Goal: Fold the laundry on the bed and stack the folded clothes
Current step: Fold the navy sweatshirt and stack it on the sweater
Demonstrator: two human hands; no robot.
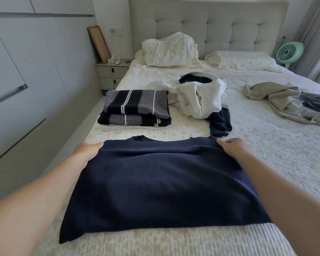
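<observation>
Head cam is showing the left hand and right hand pinching the shoulder corners of a soft, floppy navy knit sweater lying flat on the bed, probably light and best held there.

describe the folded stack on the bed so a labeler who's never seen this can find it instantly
Start at the bed and go to its left edge, on the nightstand side. Just beyond the navy sweater that the left hand and right hand are holding lies the folded stack. It alone is squared-off, with navy and grey bands and thin white stripes; the white clothes pile beside it is crumpled.
</observation>
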